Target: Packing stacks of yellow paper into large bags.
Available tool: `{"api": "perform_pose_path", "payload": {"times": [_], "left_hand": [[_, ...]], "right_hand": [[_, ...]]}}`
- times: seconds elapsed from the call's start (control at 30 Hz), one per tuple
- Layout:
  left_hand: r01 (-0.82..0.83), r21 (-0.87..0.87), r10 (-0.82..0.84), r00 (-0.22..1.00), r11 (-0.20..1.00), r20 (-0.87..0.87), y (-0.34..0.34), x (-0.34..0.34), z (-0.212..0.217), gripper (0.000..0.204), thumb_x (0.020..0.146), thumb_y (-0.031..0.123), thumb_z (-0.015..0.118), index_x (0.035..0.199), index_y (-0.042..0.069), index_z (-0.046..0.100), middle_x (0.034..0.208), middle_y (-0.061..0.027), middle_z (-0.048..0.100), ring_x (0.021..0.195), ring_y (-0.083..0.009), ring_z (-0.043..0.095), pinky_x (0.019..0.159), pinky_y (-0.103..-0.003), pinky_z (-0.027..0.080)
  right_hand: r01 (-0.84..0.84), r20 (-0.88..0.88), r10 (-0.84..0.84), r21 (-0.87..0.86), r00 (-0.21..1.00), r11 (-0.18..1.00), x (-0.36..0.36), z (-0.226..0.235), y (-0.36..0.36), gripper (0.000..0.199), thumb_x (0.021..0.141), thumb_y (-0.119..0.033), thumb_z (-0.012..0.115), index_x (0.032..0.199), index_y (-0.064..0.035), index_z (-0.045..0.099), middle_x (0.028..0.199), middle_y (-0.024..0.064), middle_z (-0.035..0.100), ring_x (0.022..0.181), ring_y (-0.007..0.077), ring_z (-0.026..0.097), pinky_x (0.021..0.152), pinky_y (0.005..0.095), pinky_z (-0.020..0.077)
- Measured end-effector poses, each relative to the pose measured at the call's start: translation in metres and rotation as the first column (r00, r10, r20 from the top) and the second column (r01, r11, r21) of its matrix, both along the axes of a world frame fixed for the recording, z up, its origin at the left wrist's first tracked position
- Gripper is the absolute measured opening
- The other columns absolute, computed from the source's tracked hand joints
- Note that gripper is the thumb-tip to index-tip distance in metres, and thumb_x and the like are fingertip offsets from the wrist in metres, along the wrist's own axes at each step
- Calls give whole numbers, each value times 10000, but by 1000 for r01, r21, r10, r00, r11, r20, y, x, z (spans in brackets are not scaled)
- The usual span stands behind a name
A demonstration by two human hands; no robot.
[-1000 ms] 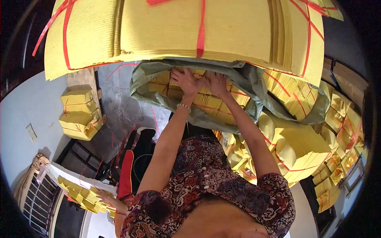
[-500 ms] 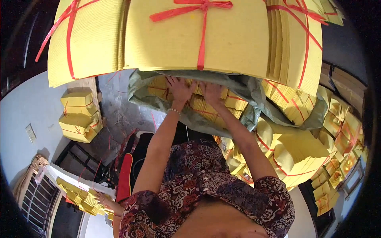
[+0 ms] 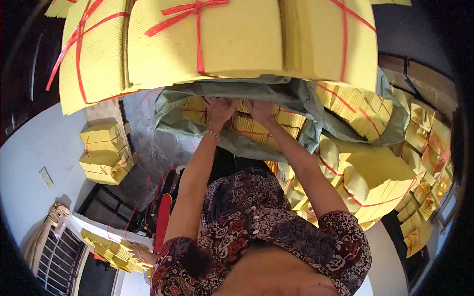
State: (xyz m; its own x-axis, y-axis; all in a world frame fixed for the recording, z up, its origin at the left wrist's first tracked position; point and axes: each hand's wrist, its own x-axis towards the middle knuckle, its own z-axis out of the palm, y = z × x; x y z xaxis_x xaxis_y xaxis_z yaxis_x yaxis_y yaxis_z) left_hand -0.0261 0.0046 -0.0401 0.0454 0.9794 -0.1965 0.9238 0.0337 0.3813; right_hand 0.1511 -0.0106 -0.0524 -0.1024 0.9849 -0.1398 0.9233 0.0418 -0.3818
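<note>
Both my arms reach forward into an open greenish-grey sack (image 3: 165, 114) filled with yellow paper bundles (image 3: 248, 129) tied with red string. My left hand (image 3: 220, 110), with a bracelet at the wrist, rests on the bundles with its fingers spread. Beside it, my right hand (image 3: 260, 110) lies on them too, its fingers stretched out and partly in shadow. Neither hand grips anything. Just beyond and above the sack, a large stack of yellow paper (image 3: 242, 47), bound with red ribbon, covers the top of the view and hides the sack's far side.
To the right stand a second sack (image 3: 401, 118) of bundles and a loose yellow pile (image 3: 377, 180). More yellow bundles (image 3: 104, 140) sit at left by the wall. At lower left, another person's hand (image 3: 143, 254) touches fanned yellow sheets (image 3: 111, 249).
The view has shifted, so the large stack sits further left and higher. Both hands stay on the bundles in the sack, with little movement against them.
</note>
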Motion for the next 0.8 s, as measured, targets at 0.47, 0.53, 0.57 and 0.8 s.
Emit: {"api": "perform_pose_path", "payload": {"times": [0.47,0.53,0.57,0.8], "left_hand": [[399,-776,-663,748,489,-34,-107,-70,98,514,720,435,672,1111,105,623,983,-136,676,940,-305,645,843,-455,486],[395,-634,-574,813,665,-96,-109,-69,113,283,766,305,642,964,108,682,904,-100,690,863,-297,660,755,-414,518],[403,-619,-580,807,675,-107,-100,-68,128,283,766,305,642,964,108,682,904,-100,690,863,-297,660,755,-414,518],[218,-124,-127,852,968,508,-53,-56,204,385,832,269,635,1135,35,588,947,-147,670,876,-256,655,760,-374,509]], "right_hand": [[150,-110,-141,77,984,986,24,87,-59,521,945,-334,448,1312,26,364,1271,246,389,1141,419,403,981,519,300],[191,-236,-187,-6,954,982,28,101,-67,504,926,-259,472,1332,10,342,1320,256,367,1202,418,373,1003,502,311],[201,-238,-191,16,952,980,27,111,-69,504,926,-259,472,1332,10,342,1320,256,367,1202,418,373,1003,502,311],[404,-517,-272,161,812,900,35,200,-30,293,957,-191,439,1157,17,490,1057,203,482,975,344,500,854,388,409]]}}
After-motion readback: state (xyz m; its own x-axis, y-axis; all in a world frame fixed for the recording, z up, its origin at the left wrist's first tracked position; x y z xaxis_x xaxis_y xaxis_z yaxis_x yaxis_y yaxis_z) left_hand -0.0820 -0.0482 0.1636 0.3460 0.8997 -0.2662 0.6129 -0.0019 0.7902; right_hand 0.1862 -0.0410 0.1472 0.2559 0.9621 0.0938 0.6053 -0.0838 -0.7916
